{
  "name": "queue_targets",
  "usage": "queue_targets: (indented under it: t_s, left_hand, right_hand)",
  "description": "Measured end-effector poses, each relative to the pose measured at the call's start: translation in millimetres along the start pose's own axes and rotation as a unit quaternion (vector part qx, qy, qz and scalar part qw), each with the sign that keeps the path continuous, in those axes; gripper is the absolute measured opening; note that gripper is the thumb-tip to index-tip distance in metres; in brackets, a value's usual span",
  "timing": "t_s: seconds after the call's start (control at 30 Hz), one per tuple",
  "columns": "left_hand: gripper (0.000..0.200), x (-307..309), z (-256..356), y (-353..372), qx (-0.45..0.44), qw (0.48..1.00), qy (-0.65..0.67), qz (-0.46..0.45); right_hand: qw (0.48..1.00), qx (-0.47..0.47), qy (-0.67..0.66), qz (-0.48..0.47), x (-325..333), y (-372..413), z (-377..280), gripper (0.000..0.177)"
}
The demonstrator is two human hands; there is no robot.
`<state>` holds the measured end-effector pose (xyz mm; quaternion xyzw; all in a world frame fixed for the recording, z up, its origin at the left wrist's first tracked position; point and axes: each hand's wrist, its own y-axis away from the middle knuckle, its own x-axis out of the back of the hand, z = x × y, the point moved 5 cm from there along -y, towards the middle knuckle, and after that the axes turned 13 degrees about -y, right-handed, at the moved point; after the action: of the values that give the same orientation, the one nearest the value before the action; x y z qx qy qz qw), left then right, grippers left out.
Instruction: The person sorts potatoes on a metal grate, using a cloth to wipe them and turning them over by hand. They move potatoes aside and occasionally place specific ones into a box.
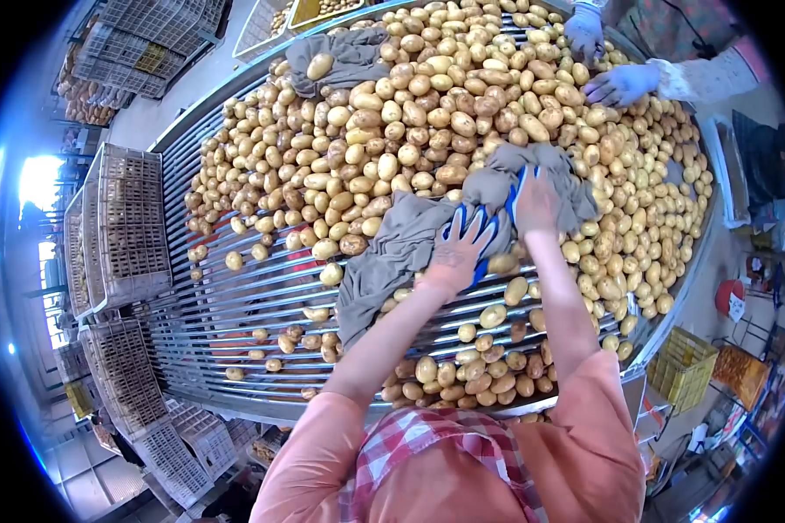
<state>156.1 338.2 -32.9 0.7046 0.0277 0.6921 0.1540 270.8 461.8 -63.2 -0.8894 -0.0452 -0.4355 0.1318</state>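
Note:
My left hand, in a glove with blue at the fingers and edge, lies with fingers spread on a grey cloth. Beside it my right hand, also with blue glove parts showing, rests on bunched grey cloth with its fingers stretched forward. Both hands press from above, and what lies under their palms is hidden. The cloth is spread over potatoes heaped on a table of metal rollers. Potatoes also lie close below my forearms.
Another grey cloth with a potato on it lies at the far side. A co-worker's two gloved hands touch potatoes at the upper right. Stacked crates stand at the left, and a yellow crate stands at the right.

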Motion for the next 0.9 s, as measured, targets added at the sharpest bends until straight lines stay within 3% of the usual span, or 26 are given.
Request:
queue_targets:
  t_s: [0.03, 0.1, 0.13, 0.17, 0.2, 0.23, 0.27, 0.3, 0.37, 0.43, 0.47, 0.5, 0.57, 0.63, 0.67, 0.7, 0.8, 0.83, 0.87, 0.9]
  left_hand:
    - [0.069, 13.6, 5.4, -0.4, 0.021, 0.999, 0.029, -0.002]
    - [0.066, 20.0, 4.1, 17.1, -0.014, 0.999, 0.048, 0.008]
    - [0.063, 20.6, 2.8, 31.4, -0.045, 0.997, 0.063, 0.008]
    - [0.055, 22.4, -3.1, 53.4, -0.036, 0.997, 0.063, 0.022]
    - [0.054, 25.6, -9.0, 81.3, -0.04, 0.999, 0.031, 0.011]
    - [0.054, 32.1, -16.2, 111.6, -0.042, 0.999, -0.004, 0.0]
    - [0.045, 36.7, -21.7, 144.5, -0.051, 0.998, 0.024, -0.024]
    - [0.045, 32.9, -26.8, 173.0, -0.073, 0.993, 0.082, -0.05]
    - [0.046, 21.2, -18.4, 198.4, -0.102, 0.981, 0.143, -0.079]
    - [0.043, -11.1, -11.7, 212.0, -0.078, 0.963, 0.109, -0.233]
    - [0.043, -19.7, -8.1, 207.2, -0.086, 0.962, 0.109, -0.234]
    - [0.041, -25.7, -4.4, 199.4, -0.05, 0.974, 0.105, -0.197]
    - [0.034, -8.1, -2.8, 183.4, 0.007, 0.977, 0.153, -0.149]
    - [0.035, 8.5, -10.4, 186.2, -0.005, 0.952, 0.284, -0.112]
    - [0.038, 21.8, -17.5, 186.4, -0.013, 0.925, 0.361, -0.116]
    - [0.041, 33.9, -32.7, 189.2, 0.035, 0.928, 0.36, -0.091]
    - [0.048, 45.6, -85.8, 189.9, 0.196, 0.945, 0.258, 0.049]
    - [0.051, 53.8, -89.0, 179.4, 0.214, 0.954, 0.204, 0.048]
    - [0.054, 62.3, -91.5, 171.2, 0.232, 0.96, 0.148, 0.048]
    - [0.064, 47.9, -89.9, 165.4, 0.179, 0.979, 0.066, 0.068]
  right_hand:
    - [1.0, 0.003, 0.006, 0.005, 13.7, -0.7, -8.1, 0.032]
    - [0.977, -0.058, 0.043, -0.2, 30.2, 4.6, -22.1, 0.034]
    - [0.979, -0.034, -0.025, -0.199, 39.1, 31.4, -21.8, 0.037]
    - [0.987, 0.072, -0.018, -0.143, 43.7, 75.0, -12.0, 0.044]
    - [0.981, 0.088, -0.024, -0.173, 64.4, 113.8, -21.1, 0.049]
    - [0.979, 0.161, -0.043, -0.118, 63.2, 168.1, -3.2, 0.048]
    - [0.971, 0.049, -0.042, -0.229, 85.0, 188.6, -22.3, 0.046]
    - [0.953, 0.018, 0.063, -0.297, 99.2, 212.0, -35.0, 0.044]
    - [0.932, -0.073, -0.007, -0.356, 97.7, 248.9, -32.5, 0.041]
    - [0.951, -0.063, -0.021, -0.302, 60.5, 271.8, -7.7, 0.044]
    - [0.969, -0.042, -0.036, -0.242, 60.2, 266.1, -13.7, 0.048]
    - [0.945, -0.133, -0.09, -0.286, 51.5, 258.2, -4.7, 0.047]
    - [0.906, -0.188, -0.144, -0.35, 39.0, 214.7, -7.5, 0.044]
    - [0.901, -0.157, -0.142, -0.378, 37.1, 197.0, -4.6, 0.042]
    - [0.862, -0.19, -0.259, -0.392, 38.9, 188.4, -6.4, 0.041]
    - [0.809, -0.222, -0.373, -0.396, 44.1, 180.5, -9.4, 0.039]
    - [0.86, -0.258, -0.284, -0.336, 104.7, 133.2, -33.2, 0.043]
    - [0.896, -0.228, -0.245, -0.291, 79.1, 148.0, 14.4, 0.047]
    - [0.899, -0.232, -0.243, -0.281, 87.1, 143.5, 2.7, 0.047]
    - [0.931, -0.171, -0.187, -0.263, 90.2, 134.4, -18.9, 0.04]
